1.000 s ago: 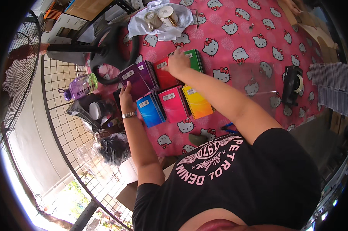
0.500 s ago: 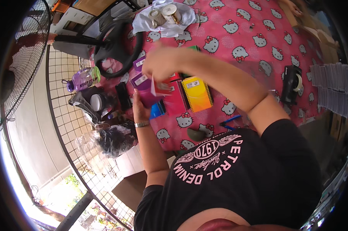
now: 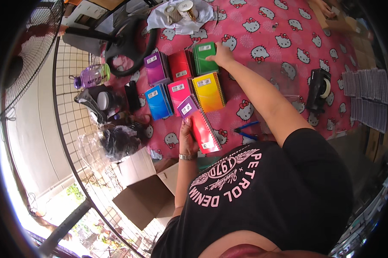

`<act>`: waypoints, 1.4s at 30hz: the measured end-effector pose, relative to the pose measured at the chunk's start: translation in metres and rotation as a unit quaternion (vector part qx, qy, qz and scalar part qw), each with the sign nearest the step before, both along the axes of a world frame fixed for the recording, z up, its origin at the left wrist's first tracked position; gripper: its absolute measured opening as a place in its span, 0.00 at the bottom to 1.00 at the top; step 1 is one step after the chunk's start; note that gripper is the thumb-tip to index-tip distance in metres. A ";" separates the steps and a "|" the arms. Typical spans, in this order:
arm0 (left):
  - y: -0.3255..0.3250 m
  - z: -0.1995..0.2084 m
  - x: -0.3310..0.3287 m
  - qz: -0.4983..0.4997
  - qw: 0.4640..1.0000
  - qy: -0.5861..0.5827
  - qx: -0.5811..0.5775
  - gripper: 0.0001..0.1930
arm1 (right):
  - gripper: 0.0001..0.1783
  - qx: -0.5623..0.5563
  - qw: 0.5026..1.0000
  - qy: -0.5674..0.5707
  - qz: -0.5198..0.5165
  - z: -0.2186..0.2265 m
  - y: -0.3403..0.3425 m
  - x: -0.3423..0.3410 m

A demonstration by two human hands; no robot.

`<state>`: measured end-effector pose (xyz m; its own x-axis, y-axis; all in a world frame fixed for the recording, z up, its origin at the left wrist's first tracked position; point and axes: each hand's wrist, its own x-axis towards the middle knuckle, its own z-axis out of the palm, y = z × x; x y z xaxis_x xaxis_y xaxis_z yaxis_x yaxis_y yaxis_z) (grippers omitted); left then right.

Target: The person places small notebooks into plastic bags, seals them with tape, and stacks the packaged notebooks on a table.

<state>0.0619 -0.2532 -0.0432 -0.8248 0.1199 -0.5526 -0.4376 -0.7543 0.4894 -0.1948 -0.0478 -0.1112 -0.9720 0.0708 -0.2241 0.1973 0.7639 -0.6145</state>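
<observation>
1. Nearest the body, the left hand (image 3: 189,139) holds a red notebook (image 3: 204,132) overlapping a purple notebook (image 3: 186,105), its fingers closed on their left edge. The clock directions below are read from this pair, with twelve pointing away from the body.
2. At three o'clock, blue-handled pliers (image 3: 247,129) lie on the pink patterned surface (image 3: 239,88).
3. The nearer row of notebooks has the blue stack (image 3: 158,103) at ten, the pink stack (image 3: 180,89) at eleven and the yellow stack (image 3: 209,92) between twelve and one. No blue, pink or yellow cover shows in the left hand.
4. The farther row has the purple stack (image 3: 154,71) near eleven, the red stack (image 3: 180,64) between eleven and twelve, and the green stack (image 3: 206,60) at twelve.
5. The right hand (image 3: 222,56) is at the green stack, partly curled, thumb on the top cover; I cannot tell whether its fingers have closed on a notebook.
6. Judging by this layout, purple and red are gathered, green is being reached, and the nearer row's three colours are left unpicked.
7. Farther out, a tape dispenser (image 3: 317,90) stands between two and three, and mugs (image 3: 186,10) rest on white paper at twelve.
</observation>
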 end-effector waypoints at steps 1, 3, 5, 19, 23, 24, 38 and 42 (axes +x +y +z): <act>0.006 0.005 0.004 0.020 1.000 -0.019 0.003 0.23 | 0.35 -0.007 1.000 0.000 -0.005 -0.004 0.006 -0.002; 0.018 0.018 0.005 0.060 0.997 -0.054 0.006 0.22 | 0.31 0.011 0.998 0.047 -0.035 0.000 0.016 -0.012; 0.011 0.017 0.004 0.041 0.997 0.011 -0.072 0.17 | 0.28 -0.024 0.992 0.114 -0.037 0.011 0.023 -0.014; 0.016 0.001 0.021 0.135 0.984 0.019 -0.112 0.16 | 0.31 -0.045 0.997 -0.029 0.063 0.051 0.004 0.147; 0.015 0.001 0.039 0.139 0.977 0.005 -0.165 0.17 | 0.28 -0.107 0.992 0.060 0.028 0.040 0.003 0.145; 0.011 0.000 0.044 0.138 0.972 0.003 -0.191 0.18 | 0.27 -0.162 0.986 0.031 0.031 0.049 0.005 0.139; -0.045 -0.023 0.079 0.181 0.978 0.030 -0.101 0.20 | 0.37 0.032 0.988 0.067 0.133 0.061 -0.090 0.112; -0.060 -0.033 0.088 0.194 0.979 0.010 -0.062 0.20 | 0.31 0.065 0.978 0.165 0.106 0.053 -0.106 0.119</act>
